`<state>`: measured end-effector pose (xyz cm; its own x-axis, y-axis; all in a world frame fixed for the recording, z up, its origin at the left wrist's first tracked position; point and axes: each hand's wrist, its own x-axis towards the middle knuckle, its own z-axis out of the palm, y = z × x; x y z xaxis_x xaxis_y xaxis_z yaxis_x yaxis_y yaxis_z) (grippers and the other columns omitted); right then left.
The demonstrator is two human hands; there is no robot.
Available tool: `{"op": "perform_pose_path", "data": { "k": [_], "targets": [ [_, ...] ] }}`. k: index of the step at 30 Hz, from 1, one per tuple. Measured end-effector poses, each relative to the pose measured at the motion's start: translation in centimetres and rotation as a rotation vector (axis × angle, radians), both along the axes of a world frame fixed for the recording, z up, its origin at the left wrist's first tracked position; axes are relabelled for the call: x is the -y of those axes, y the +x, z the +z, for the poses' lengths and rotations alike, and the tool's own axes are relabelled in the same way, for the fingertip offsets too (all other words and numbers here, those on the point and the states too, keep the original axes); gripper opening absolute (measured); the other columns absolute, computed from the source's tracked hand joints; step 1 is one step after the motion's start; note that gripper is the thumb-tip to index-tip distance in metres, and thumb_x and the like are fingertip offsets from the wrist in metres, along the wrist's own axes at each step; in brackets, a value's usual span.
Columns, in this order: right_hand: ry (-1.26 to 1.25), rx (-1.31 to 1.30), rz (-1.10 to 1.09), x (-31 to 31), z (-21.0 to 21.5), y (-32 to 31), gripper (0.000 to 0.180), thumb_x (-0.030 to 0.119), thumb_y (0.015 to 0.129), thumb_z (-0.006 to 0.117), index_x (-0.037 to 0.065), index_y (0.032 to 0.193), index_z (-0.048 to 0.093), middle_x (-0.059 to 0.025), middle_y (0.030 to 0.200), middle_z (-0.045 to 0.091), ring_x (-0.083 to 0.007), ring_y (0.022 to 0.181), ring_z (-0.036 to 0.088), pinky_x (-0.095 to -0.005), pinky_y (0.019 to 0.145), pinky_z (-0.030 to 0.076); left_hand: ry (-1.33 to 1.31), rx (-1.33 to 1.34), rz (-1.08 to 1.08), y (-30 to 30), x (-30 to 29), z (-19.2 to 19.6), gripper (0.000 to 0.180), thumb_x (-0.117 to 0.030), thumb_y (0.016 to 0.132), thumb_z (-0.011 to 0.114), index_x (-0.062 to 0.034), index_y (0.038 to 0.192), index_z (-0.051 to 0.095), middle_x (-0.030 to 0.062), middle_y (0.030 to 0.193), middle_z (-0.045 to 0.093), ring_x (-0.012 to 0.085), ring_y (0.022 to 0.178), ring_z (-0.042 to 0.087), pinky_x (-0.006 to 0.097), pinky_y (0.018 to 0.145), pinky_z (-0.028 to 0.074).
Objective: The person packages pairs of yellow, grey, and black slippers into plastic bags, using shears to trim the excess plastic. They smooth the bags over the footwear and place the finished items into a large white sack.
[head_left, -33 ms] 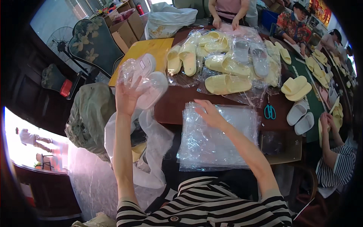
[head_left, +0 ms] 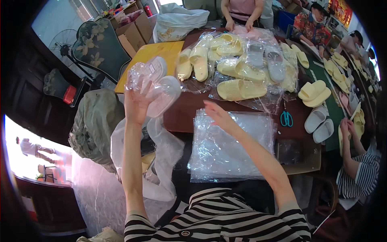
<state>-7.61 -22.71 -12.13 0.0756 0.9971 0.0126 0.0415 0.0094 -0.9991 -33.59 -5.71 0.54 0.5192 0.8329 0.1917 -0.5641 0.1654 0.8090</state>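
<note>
Raised at the left, my left hand [head_left: 137,107] grips a pair of pale pinkish-white slippers [head_left: 164,97] inside a clear plastic bag, soles partly showing. My right hand [head_left: 219,116] has its fingers apart and holds nothing. It hovers over the upper edge of a stack of flat clear plastic bags [head_left: 231,151] at the table's near edge. Beyond lies a heap of bagged slippers, with yellow slippers [head_left: 242,89] nearest and grey slippers [head_left: 275,66] among them.
Teal-handled scissors [head_left: 286,119] lie right of the bags. Unbagged yellow slippers [head_left: 314,94] and grey slippers [head_left: 319,125] sit farther right. An open white sack [head_left: 167,149] stands below my left arm. Co-workers sit along the right; another person [head_left: 244,12] stands across the table.
My right hand has lifted slightly up and left from the bag stack. The bagged slippers in my left hand have barely moved.
</note>
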Motion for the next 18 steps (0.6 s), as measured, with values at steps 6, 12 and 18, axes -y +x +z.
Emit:
{"op": "perform_pose_path", "data": {
  "k": [6, 12, 18],
  "targets": [
    [-0.211, -0.694, 0.097, 0.4, 13.8, -0.1, 0.067, 0.045, 0.099, 0.056, 0.022, 0.153, 0.024, -0.017, 0.151, 0.034, -0.0348, 0.116, 0.062, -0.0549, 0.089, 0.057, 0.335, 0.011, 0.058, 6.4, 9.4, 0.6, 0.069, -0.053, 0.103, 0.038, -0.0285, 0.159, 0.006, 0.0114, 0.165, 0.007, 0.0351, 0.148, 0.02, 0.059, 0.112, 0.033],
    [-0.073, -0.592, -0.204, 3.8, 9.4, 4.2, 0.052, -0.005, 0.089, 0.051, -0.002, 0.139, 0.039, -0.0178, 0.132, 0.054, -0.0283, 0.116, 0.061, -0.0364, 0.1, 0.052, 0.349, -0.154, -0.136, 10.8, 16.0, -6.4, 0.082, -0.044, 0.102, 0.049, -0.0043, 0.158, 0.005, 0.0169, 0.165, 0.004, 0.0314, 0.151, 0.012, 0.042, 0.121, 0.014],
    [0.005, -0.586, -0.338, 10.3, 4.7, 10.8, 0.049, -0.011, 0.081, 0.051, 0.001, 0.129, 0.051, -0.013, 0.136, 0.053, -0.0251, 0.12, 0.058, -0.0328, 0.097, 0.051, 1.349, -0.614, -0.335, 11.4, 23.5, -6.6, 0.081, -0.011, 0.087, 0.059, -0.0169, 0.158, 0.019, 0.0212, 0.164, 0.0, 0.0462, 0.15, -0.001, 0.056, 0.12, 0.012]
  ]
}}
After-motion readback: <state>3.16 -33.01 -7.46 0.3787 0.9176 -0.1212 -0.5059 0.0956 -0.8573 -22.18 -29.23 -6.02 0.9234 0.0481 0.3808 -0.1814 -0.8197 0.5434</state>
